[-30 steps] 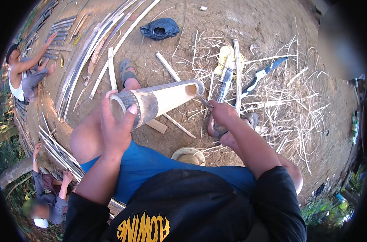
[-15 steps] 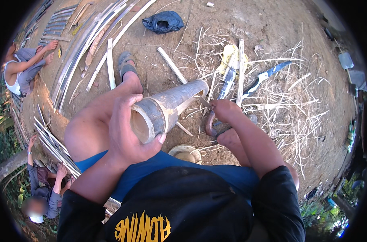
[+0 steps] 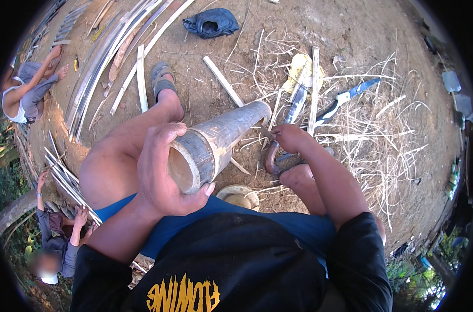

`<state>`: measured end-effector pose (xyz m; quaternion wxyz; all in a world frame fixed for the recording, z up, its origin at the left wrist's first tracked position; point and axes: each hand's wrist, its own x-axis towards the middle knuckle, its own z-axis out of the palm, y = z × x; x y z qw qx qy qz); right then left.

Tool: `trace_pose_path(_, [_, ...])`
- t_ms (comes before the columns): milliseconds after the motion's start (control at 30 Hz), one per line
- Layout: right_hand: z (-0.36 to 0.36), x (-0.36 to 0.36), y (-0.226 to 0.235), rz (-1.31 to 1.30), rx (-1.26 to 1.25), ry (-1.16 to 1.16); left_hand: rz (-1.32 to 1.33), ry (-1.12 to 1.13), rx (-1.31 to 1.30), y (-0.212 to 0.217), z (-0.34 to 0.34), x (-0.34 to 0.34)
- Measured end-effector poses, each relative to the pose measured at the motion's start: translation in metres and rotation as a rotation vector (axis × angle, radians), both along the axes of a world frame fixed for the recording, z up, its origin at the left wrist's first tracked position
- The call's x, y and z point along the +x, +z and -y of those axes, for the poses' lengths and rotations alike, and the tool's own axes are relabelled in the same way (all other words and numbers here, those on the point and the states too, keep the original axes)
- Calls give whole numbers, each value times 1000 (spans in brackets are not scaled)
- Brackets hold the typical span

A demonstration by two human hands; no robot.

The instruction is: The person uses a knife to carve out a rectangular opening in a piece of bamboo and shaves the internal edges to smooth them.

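Note:
A thick bamboo tube (image 3: 223, 130), open at its near end, slants away across the middle, above my lap. My left hand (image 3: 161, 174) grips the near end, thumb under the rim and fingers over its upper left side. Near the far end, my right hand (image 3: 291, 138) is closed on a knife (image 3: 266, 132), whose narrow blade lies against or close beside the tube's right side. Whether the edge touches is too small to tell. Below that hand is a brown curved handle (image 3: 271, 158); whether it belongs to the knife I cannot tell.
Bamboo shavings (image 3: 371, 145) litter the ground at right, around a blade on yellow cloth (image 3: 298, 73) and a blue-bladed tool (image 3: 351, 94). A round dish-like thing (image 3: 238, 196) lies by my lap. Long strips (image 3: 112, 57) and a dark bag (image 3: 210, 24) lie farther off. Two people sit left.
The view has shifted slightly. My left hand still grips the bamboo tube, and the knife in my right hand stays near its far end, with only a slight movement.

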<state>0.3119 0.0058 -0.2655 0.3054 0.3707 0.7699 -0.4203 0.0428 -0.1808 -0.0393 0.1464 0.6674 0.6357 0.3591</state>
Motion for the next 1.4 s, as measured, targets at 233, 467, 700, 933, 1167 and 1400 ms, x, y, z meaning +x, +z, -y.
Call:
trace_pose_path(233, [1, -5, 9, 13, 12, 1, 7, -40, 20, -2, -2, -2])
trace_pose_path(467, [3, -10, 17, 99, 7, 32, 23, -61, 2, -3, -1, -2])
trace_pose_path(700, [3, -14, 21, 155, -42, -6, 33, -66, -23, -4, -7, -7])
trace_pose_path(933, [1, -17, 23, 161, -68, -16, 64, -30, -58, -8, -5, -9])
trace_pose_path(1167, [5, -13, 13, 110, -97, -86, 70, -6, -100, -10, -4, -12])
trace_pose_path(1400, [5, -17, 13, 145, -143, -72, 158, 35, -131, -17, 5, -14])
